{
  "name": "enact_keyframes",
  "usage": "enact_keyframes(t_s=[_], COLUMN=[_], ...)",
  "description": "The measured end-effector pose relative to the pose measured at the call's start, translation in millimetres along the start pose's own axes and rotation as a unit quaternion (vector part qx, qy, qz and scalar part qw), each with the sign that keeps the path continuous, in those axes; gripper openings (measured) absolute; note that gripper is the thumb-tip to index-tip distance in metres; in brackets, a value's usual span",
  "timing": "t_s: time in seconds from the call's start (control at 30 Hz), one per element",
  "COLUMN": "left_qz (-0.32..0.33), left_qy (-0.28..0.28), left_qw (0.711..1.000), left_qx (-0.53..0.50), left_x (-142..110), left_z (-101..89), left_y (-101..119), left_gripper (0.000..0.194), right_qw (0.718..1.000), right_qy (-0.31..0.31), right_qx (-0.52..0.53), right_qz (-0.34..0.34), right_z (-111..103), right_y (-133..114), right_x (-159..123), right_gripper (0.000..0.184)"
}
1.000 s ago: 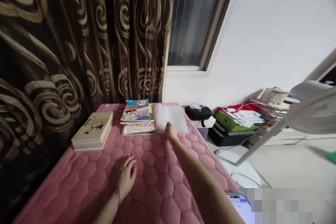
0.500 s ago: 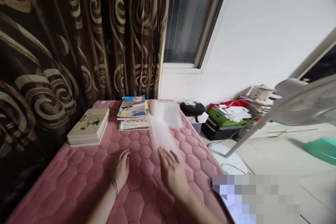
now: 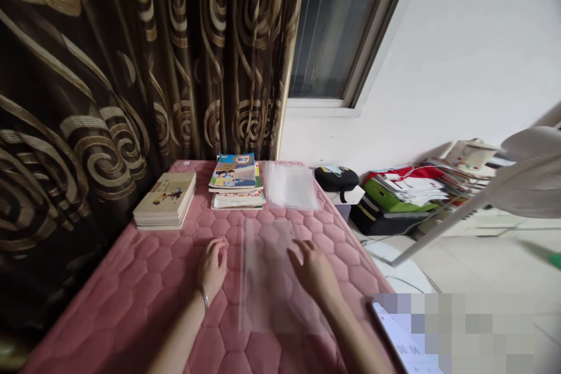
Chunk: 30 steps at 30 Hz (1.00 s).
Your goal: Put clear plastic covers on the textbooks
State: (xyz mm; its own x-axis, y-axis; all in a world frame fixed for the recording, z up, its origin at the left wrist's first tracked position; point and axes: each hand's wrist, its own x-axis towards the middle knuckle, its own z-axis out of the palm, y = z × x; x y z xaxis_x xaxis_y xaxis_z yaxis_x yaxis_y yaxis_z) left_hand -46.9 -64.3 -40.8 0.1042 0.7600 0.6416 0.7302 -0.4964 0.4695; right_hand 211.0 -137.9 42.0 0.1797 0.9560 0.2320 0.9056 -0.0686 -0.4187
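Observation:
A clear plastic sheet [image 3: 272,280] lies spread on the pink quilted bed cover [image 3: 170,286], which shows through it. My right hand [image 3: 313,269] is over the sheet's upper right edge, fingers apart; whether they touch the plastic I cannot tell. To the left of the sheet, my left hand [image 3: 213,269] rests near the quilt with loosely bent fingers and nothing in them. Beyond the sheet lies a pile of whitish translucent sheets [image 3: 291,187], beside a stack of books topped by a blue textbook [image 3: 234,172]. Farther left stands a stack of beige books [image 3: 166,198].
A patterned brown curtain [image 3: 175,70] hangs along the left and back. A phone [image 3: 405,342] with a lit screen sits at the bed's right edge. Past that edge are a black case [image 3: 336,181], piled papers [image 3: 412,187] and a white fan [image 3: 526,175].
One clear sheet has come away from the far pile and now lies flat between my hands. My right hand has moved right and its fingers have spread. The camera view has turned slightly left.

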Motion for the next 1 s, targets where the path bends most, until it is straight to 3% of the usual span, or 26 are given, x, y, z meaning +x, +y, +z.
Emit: enact_keyframes(t_s=[0.07, 0.13, 0.33, 0.6, 0.73, 0.83, 0.93, 1.0], left_qz=[-0.004, -0.007, -0.006, -0.029, -0.072, -0.158, -0.274, -0.335], left_qy=[-0.006, -0.01, -0.024, -0.009, -0.033, -0.137, -0.228, -0.252], left_qw=[1.0, 1.0, 1.0, 0.999, 0.989, 0.949, 0.865, 0.821], left_qx=[0.003, 0.004, 0.009, -0.036, -0.125, -0.236, -0.354, -0.387], left_x=[0, 0, 0, 3, 7, 10, 13, 14], left_z=[-0.5, -1.4, -1.6, -9.9, -16.9, -17.0, -11.4, -5.4], left_y=[1, 1, 2, 9, 34, 69, 103, 117], left_gripper=[0.019, 0.019, 0.02, 0.02, 0.02, 0.026, 0.041, 0.047], right_qw=[0.995, 0.99, 0.991, 0.966, 0.94, 0.919, 0.915, 0.915], right_qy=[-0.015, -0.02, -0.017, -0.027, -0.066, -0.082, -0.107, -0.13], right_qx=[-0.047, -0.051, 0.061, 0.197, 0.317, 0.379, 0.388, 0.381], right_qz=[0.088, 0.131, 0.121, 0.166, 0.106, 0.072, 0.027, -0.029], right_z=[8, 22, 47, 29, 14, 11, 17, 22], right_y=[19, 36, 60, 59, 49, 34, 17, 5], right_x=[20, 28, 24, 29, 28, 22, 13, 7], right_gripper=[0.044, 0.042, 0.036, 0.026, 0.048, 0.065, 0.072, 0.07])
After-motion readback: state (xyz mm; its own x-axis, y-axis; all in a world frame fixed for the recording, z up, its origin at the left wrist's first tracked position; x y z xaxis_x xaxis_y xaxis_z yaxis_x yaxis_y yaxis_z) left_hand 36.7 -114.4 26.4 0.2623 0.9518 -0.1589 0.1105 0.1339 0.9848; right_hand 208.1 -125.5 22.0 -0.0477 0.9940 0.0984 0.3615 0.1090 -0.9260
